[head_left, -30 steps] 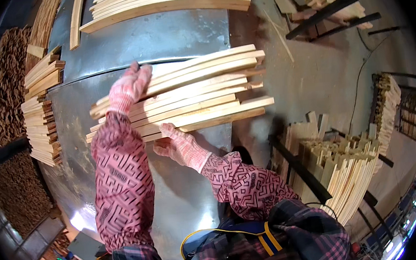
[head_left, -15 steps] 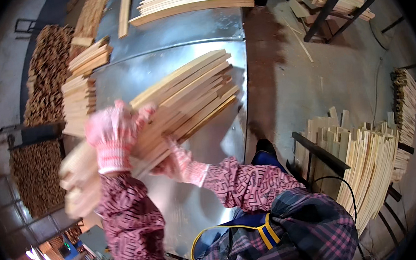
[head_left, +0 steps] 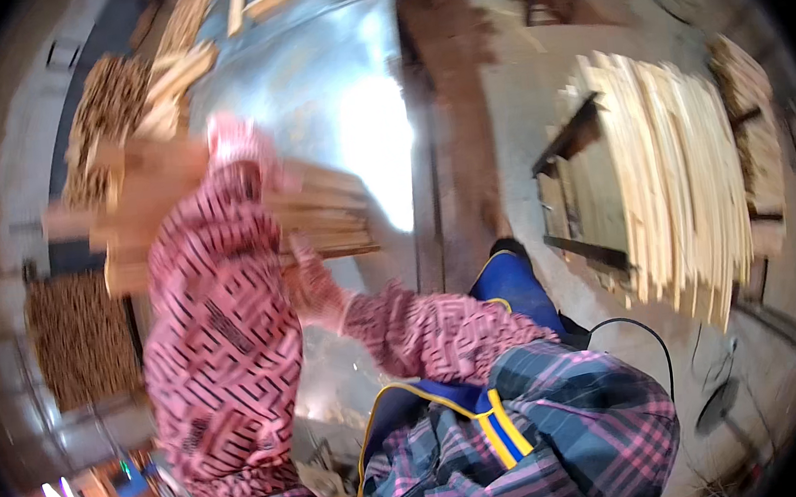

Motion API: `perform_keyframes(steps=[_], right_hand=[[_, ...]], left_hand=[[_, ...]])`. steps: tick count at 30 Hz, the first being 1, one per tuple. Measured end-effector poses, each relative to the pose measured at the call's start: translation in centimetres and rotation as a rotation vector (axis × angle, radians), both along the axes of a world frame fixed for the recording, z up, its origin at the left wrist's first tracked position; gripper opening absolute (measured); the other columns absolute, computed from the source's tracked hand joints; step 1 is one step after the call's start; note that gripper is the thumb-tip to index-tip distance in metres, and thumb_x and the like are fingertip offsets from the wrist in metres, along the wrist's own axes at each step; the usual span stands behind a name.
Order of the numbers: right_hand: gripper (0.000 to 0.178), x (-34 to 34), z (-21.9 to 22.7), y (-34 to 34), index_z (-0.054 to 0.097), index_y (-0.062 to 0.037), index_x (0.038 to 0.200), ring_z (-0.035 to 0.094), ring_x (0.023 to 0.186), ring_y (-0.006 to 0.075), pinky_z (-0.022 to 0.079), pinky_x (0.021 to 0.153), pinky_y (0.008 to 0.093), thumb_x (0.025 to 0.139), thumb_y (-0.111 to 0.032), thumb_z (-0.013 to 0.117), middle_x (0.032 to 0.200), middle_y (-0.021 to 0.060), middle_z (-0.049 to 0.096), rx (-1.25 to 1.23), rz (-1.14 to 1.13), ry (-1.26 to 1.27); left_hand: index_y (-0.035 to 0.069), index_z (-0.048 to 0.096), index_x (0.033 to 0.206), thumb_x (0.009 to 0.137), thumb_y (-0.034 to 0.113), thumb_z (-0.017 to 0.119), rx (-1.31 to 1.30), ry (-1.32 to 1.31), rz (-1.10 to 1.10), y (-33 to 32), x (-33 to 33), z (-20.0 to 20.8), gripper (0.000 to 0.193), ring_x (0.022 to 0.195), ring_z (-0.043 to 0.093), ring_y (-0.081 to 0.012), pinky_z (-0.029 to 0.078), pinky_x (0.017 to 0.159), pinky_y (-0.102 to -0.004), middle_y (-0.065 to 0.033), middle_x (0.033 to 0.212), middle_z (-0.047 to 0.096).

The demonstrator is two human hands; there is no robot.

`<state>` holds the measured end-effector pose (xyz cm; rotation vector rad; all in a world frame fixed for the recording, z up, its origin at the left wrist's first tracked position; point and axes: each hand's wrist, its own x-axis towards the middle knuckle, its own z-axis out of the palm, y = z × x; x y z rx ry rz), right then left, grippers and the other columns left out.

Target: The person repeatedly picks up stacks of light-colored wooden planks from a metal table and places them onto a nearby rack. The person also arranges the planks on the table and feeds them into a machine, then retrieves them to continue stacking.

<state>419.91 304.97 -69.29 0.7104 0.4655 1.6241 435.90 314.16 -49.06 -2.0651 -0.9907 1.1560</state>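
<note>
A bundle of pale wooden strips (head_left: 323, 208) lies across the metal table, its left end blurred by motion. My left hand (head_left: 243, 148), in a pink and white knit glove, reaches over the far side of the bundle and grips it; its fingers are partly smeared. Against the near side, my right hand (head_left: 318, 291), gloved alike, presses with its fingers up along the strips. The bundle is held between the two hands. My left forearm, in a pink patterned sleeve, hides part of the strips.
The shiny metal table (head_left: 307, 72) ends at a straight right edge. More strips (head_left: 180, 78) are stacked at the far left, beside brown stacks of wood (head_left: 84, 337). On the right, a black metal rack (head_left: 588, 255) holds many upright-looking pale strips (head_left: 676, 177).
Both hands have moved the bundle leftward, and it has turned to lie more nearly crosswise. My left arm reaches farther forward. The view has shifted too.
</note>
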Motion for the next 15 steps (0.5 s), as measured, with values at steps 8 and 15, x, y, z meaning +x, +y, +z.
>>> perform_keyframes(steps=[8, 15], right_hand=[[0.044, -5.5, -3.0, -11.5, 0.061, -0.0131, 0.13, 0.065, 0.099, 0.0226, 0.054, 0.082, 0.0394, 0.09, -0.028, 0.074, 0.128, 0.0059, 0.066, -0.196, 0.143, -0.384], [0.062, 7.4, 1.2, -25.0, 0.052, -0.0026, 0.141, 0.065, 0.11, 0.0202, 0.048, 0.103, 0.0404, 0.083, -0.008, 0.074, 0.12, 0.0119, 0.07, -0.366, -0.298, -1.303]], left_hand=[[0.015, 0.073, 0.112, 0.08, 0.074, 0.064, 0.144, -0.356, 0.086, -15.2, -13.9, -0.9, 0.068, 0.078, 0.071, -0.0276, 0.055, 0.063, -0.0457, -0.0082, 0.086, 0.073], [0.013, 0.036, 0.155, 0.077, 0.029, 0.078, -0.472, -1.552, 0.098, -32.1, -20.7, 2.4, 0.09, 0.112, 0.06, -0.0281, 0.05, 0.096, -0.0408, -0.014, 0.114, 0.064]])
